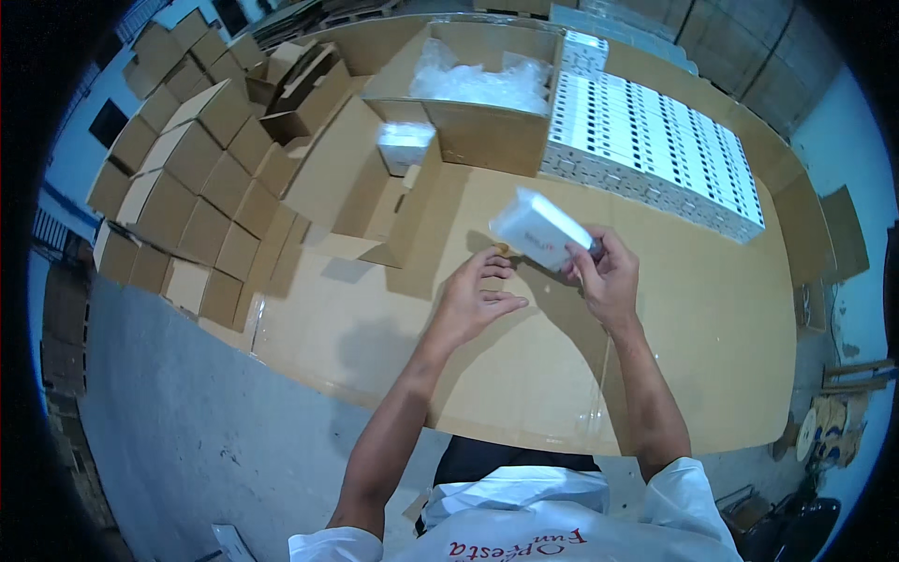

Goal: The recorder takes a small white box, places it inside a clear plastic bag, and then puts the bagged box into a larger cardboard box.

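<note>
Head view: right hand point(611, 281) grips a glossy white rectangular box point(541, 229), apparently mid-handling; next move likely needs the unclenched, loose-fingered left hand point(473, 302).

Slightly blurred small white box point(538, 228)

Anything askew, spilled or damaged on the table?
Nothing looks clearly spilled or damaged. One oddity: a small cluster at the far-left corner of the white box block breaks its otherwise even outline.

Room over the tabletop point(712, 328) right of the person's right hand point(611, 281) fingers; white boxes point(646, 140) block ahead; open carton point(419, 201) blocks left of left hand point(471, 298) fingers.
</note>
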Tool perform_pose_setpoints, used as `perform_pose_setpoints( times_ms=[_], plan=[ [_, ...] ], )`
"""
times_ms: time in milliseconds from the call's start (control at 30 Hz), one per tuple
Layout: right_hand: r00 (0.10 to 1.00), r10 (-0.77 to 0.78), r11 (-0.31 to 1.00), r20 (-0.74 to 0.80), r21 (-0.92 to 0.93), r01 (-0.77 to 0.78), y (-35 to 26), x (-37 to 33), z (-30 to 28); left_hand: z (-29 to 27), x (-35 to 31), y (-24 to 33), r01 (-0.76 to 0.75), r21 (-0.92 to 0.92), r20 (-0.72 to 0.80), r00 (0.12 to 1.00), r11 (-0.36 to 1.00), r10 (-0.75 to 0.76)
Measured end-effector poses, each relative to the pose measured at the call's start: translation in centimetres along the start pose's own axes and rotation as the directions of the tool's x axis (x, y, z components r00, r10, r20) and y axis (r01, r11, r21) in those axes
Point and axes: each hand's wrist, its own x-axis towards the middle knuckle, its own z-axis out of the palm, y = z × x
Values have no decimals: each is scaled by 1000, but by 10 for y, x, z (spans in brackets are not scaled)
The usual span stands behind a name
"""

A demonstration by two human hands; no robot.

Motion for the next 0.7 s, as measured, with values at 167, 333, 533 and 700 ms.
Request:
perform_pose_setpoints(
  times_ms=[167, 333, 533, 700],
  plan=[
    [978, -204, 969, 55, 153, 193, -26, 64, 85, -13, -7, -8, -194, 285, -71, 972, 939, 223],
    [946, -291, 918, 144, 321, 234, -32, 125, 180, -37, -20, -6, -238, 285, -121, 952, 929, 281],
    [923, -210, 978, 322, 74, 197, -10, 147, 219, -47, -29, -17, -257, 247, -125, 948, 934, 294],
    [845, -400, 836, 354, -238, 495, -12, 149, 219, -57, -28, -23, -270, 246, -96, 949, 931, 301]
  ],
)
